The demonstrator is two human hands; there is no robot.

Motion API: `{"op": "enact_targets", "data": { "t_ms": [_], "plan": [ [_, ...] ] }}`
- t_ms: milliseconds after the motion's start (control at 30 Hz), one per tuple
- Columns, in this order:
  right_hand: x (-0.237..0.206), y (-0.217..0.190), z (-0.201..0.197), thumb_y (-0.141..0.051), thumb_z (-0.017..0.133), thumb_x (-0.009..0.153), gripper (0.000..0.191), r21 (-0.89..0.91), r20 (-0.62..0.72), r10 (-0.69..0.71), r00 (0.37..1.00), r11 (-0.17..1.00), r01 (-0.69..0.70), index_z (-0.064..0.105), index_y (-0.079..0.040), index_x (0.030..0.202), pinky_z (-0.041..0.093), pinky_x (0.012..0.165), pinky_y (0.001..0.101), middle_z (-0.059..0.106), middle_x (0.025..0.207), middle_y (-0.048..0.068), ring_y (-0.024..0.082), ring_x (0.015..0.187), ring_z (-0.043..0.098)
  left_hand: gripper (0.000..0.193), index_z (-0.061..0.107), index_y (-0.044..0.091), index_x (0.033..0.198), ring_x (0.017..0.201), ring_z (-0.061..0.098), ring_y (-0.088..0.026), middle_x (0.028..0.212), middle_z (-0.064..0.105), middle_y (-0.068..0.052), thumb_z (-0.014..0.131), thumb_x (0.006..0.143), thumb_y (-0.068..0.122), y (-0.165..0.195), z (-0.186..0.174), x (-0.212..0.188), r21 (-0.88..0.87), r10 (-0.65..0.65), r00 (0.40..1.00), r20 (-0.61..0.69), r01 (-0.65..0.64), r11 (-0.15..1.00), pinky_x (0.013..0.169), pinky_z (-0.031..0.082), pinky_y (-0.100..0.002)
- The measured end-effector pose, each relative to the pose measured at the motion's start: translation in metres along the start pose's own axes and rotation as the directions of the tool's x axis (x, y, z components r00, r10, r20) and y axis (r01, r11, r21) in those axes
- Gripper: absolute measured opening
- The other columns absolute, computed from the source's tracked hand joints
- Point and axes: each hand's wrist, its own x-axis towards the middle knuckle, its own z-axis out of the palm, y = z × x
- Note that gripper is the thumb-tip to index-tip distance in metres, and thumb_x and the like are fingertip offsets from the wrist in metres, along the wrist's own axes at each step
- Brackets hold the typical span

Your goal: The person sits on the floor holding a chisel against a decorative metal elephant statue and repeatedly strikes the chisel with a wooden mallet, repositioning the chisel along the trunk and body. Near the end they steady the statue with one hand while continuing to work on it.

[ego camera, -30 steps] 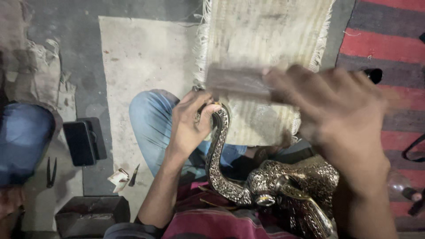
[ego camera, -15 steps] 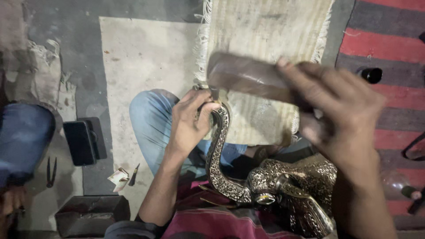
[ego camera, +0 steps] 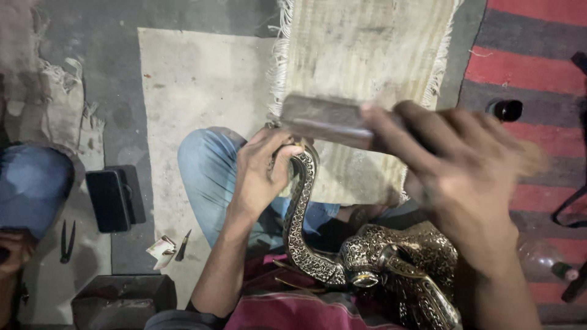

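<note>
Both hands (ego camera: 260, 177) on brass swan (ego camera: 342, 256)

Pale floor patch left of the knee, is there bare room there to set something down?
Yes: the pale concrete patch is bare between the black rectangular case and the fringed beige mat. Lower down, crumpled paper and black pliers crowd it.

This looks like a small floor workshop. People sit on the hard grey floor (ego camera: 110, 36) on worn mats (ego camera: 367, 55). Small tools (ego camera: 66, 241) and a dark metal block (ego camera: 122, 299) lie around. A shiny metal bird (ego camera: 367, 263) is here.
</note>
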Motion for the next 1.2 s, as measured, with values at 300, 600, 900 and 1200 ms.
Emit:
{"op": "enact_targets", "data": {
  "t_ms": [300,600,900,1200],
  "plan": [
    [-0.015,0.01,0.009,-0.011,0.076,0.089,0.037,-0.082,0.054,-0.04,0.998,0.996,0.045,0.079,-0.017,0.126,0.042,0.047,0.0279,0.08,0.102,0.008,0.014,0.062,0.059,0.014,0.069,0.0,0.111,0.094,0.072,-0.03,0.105,0.07,-0.017,0.068,0.097,0.003,-0.001,-0.001,-0.005,-0.006,-0.007,1.0,0.014,0.007,1.0,0.082,0.057,-0.036],
    [-0.026,0.004,-0.002,0.002,0.069,0.081,0.05,0.472,0.09,0.274,0.957,0.835,-0.284,0.067,-0.006,0.131,0.057,0.084,0.0377,0.072,0.115,0.012,0.021,0.093,0.071,0.014,0.069,0.001,0.108,0.089,0.07,-0.031,0.101,0.07,-0.016,0.07,0.095,0.005,0.006,0.005,-0.011,0.024,-0.038,0.999,-0.009,0.039,0.999,0.079,0.056,-0.037],
    [-0.024,0.001,-0.004,0.007,0.067,0.075,0.059,0.332,0.003,0.173,0.985,0.929,-0.164,0.066,0.003,0.133,0.059,0.097,0.0411,0.072,0.122,0.019,0.031,0.109,0.073,0.026,0.069,0.001,0.117,0.084,0.067,-0.03,0.094,0.07,-0.014,0.075,0.094,0.011,0.013,-0.001,0.002,0.071,0.007,0.993,0.12,-0.016,0.997,0.075,0.053,-0.04],
    [-0.04,0.018,0.027,0.001,0.069,0.09,0.041,0.061,-0.026,0.047,0.999,0.997,-0.045,0.071,-0.006,0.13,0.053,0.07,0.0364,0.077,0.112,0.016,0.022,0.084,0.067,0.025,0.071,0.005,0.121,0.078,0.062,-0.024,0.09,0.072,-0.01,0.07,0.097,0.01,0.012,0.002,0.001,0.065,0.01,0.99,0.143,-0.02,0.998,0.071,0.052,-0.036]
  ]
}}
